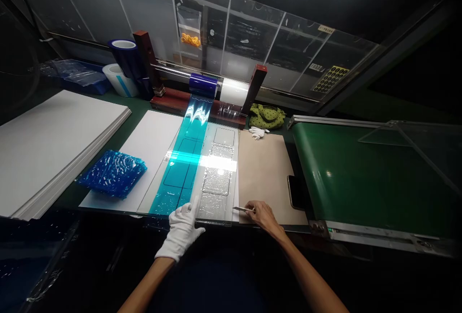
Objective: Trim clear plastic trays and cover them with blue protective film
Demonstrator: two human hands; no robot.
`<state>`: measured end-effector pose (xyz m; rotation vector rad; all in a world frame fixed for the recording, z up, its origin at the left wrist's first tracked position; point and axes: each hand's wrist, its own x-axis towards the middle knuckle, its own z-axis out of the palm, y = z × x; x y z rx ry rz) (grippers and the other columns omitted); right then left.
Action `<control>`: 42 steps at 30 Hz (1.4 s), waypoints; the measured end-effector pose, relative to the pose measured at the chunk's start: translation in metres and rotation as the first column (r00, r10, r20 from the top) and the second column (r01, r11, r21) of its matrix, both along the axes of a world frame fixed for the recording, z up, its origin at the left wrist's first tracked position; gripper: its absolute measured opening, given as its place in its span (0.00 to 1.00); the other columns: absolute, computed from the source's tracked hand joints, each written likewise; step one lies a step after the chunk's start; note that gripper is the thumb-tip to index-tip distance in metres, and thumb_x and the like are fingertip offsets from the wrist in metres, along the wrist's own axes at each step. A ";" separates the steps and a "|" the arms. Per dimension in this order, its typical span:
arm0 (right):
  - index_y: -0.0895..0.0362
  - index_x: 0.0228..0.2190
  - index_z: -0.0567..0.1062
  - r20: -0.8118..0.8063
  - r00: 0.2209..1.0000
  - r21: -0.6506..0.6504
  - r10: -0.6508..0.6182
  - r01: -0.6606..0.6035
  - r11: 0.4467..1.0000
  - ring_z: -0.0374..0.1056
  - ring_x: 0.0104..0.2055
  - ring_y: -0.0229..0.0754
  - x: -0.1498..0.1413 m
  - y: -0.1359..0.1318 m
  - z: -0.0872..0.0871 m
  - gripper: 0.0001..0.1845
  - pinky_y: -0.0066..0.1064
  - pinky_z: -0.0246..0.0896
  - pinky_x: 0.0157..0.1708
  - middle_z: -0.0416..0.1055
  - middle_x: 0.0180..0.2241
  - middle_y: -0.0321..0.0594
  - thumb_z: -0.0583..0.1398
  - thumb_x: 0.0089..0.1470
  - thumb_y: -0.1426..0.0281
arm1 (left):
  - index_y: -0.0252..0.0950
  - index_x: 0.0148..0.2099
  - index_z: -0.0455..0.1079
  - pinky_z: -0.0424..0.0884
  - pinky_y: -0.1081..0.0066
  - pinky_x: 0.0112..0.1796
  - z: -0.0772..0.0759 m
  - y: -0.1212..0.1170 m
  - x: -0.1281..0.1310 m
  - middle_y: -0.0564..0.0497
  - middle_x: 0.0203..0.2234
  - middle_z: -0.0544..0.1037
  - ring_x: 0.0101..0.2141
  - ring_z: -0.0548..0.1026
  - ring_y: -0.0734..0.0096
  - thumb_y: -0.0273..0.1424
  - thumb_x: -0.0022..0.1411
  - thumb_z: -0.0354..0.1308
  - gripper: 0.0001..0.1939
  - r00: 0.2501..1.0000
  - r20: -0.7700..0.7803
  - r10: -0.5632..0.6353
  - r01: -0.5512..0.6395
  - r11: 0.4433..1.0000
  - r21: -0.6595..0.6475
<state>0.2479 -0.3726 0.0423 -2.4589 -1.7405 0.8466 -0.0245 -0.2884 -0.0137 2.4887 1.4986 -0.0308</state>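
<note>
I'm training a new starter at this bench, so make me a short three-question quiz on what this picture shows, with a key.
1. Multiple choice: what does the right hand hold?
A) A phone
B) A thin, pointed tool
C) A dotted green pouch

2. True or false: the left hand wears a white glove, while the right hand is bare.

3. Fill in the blank: the blue film strip runs down towards the person from a ____ on a rod between two dark red posts.

Key
1: B
2: True
3: roll
</note>
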 end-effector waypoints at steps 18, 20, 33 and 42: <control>0.59 0.29 0.73 -0.743 0.594 -0.209 -0.308 0.232 0.950 0.62 0.24 0.35 -0.029 -0.037 -0.038 0.20 0.25 0.58 0.22 0.65 0.22 0.34 0.61 0.42 0.54 | 0.45 0.45 0.72 0.62 0.64 0.38 0.003 -0.004 -0.010 0.47 0.36 0.75 0.36 0.71 0.64 0.36 0.64 0.48 0.13 0.962 0.157 -0.226 0.212 0.972 0.101; 0.59 0.28 0.73 -0.775 0.542 -0.224 -0.325 0.245 0.943 0.61 0.24 0.34 -0.029 -0.038 -0.036 0.21 0.25 0.58 0.22 0.64 0.21 0.33 0.63 0.40 0.53 | 0.46 0.42 0.73 0.62 0.66 0.36 0.005 0.002 -0.012 0.49 0.33 0.75 0.34 0.71 0.67 0.35 0.64 0.47 0.13 0.955 0.175 -0.240 0.228 0.970 0.084; 0.58 0.28 0.73 -0.788 0.477 -0.161 -0.389 0.450 0.878 0.59 0.25 0.34 -0.011 -0.061 -0.035 0.22 0.24 0.55 0.23 0.63 0.23 0.32 0.64 0.40 0.52 | 0.51 0.42 0.75 0.61 0.55 0.43 0.055 0.015 -0.029 0.48 0.36 0.76 0.38 0.71 0.60 0.33 0.60 0.53 0.12 0.956 0.228 -0.186 0.192 0.981 -0.002; 0.58 0.29 0.74 -0.777 0.470 -0.162 -0.419 0.493 0.855 0.59 0.26 0.35 -0.024 -0.068 -0.039 0.19 0.24 0.54 0.24 0.63 0.23 0.32 0.63 0.43 0.55 | 0.43 0.34 0.78 0.52 0.53 0.50 0.123 0.167 -0.042 0.49 0.38 0.73 0.45 0.65 0.58 0.48 0.57 0.55 0.17 0.945 0.255 -0.204 0.212 0.977 -0.005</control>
